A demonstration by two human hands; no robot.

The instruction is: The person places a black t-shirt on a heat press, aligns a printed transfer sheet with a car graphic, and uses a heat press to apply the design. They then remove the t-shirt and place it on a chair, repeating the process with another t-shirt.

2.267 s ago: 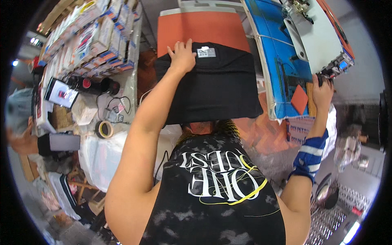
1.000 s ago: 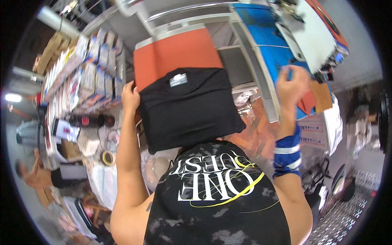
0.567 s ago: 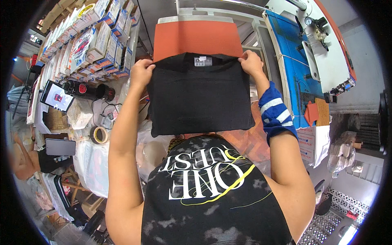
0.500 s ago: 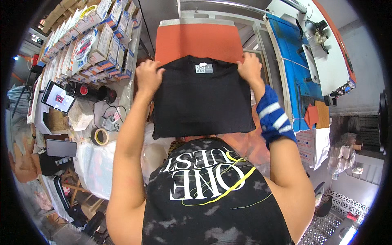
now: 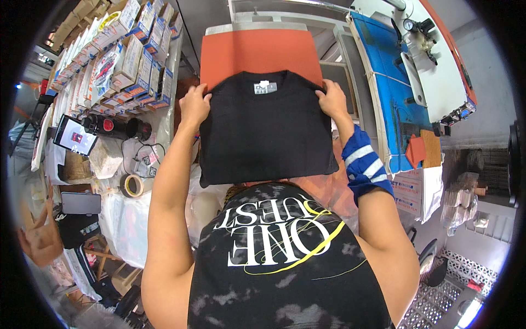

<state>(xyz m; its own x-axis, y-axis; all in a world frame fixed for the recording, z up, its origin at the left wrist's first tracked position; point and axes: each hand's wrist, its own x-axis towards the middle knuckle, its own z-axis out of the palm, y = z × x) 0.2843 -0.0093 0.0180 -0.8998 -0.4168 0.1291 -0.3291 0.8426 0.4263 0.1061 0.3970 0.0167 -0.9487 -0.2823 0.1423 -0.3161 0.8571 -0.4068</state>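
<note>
A black T-shirt (image 5: 267, 131) lies spread over a flat orange pad (image 5: 260, 52), its collar toward the far side and a grey-and-white neck label (image 5: 265, 88) showing inside. The far part of the pad stays uncovered, while the shirt's near edge reaches close to my body. At the left shoulder seam, my left hand (image 5: 194, 105) pinches the fabric with its fingers closed. My right hand (image 5: 333, 100) grips the opposite shoulder the same way. A blue sleeve with pale stripes (image 5: 366, 162) covers my right forearm.
To the left stand stacked cardboard boxes (image 5: 134, 63), a black bottle (image 5: 104, 125), a tape roll (image 5: 134, 185) and a tablet (image 5: 75, 134). On the right are a blue board (image 5: 383, 82) tied with string, a white machine with a gauge (image 5: 419, 38), and a white carton (image 5: 419, 192).
Both hands have drawn slightly nearer to me along the shirt's shoulders, the right more than the left. The collar now lies wider. The whole view has shifted a little.
</note>
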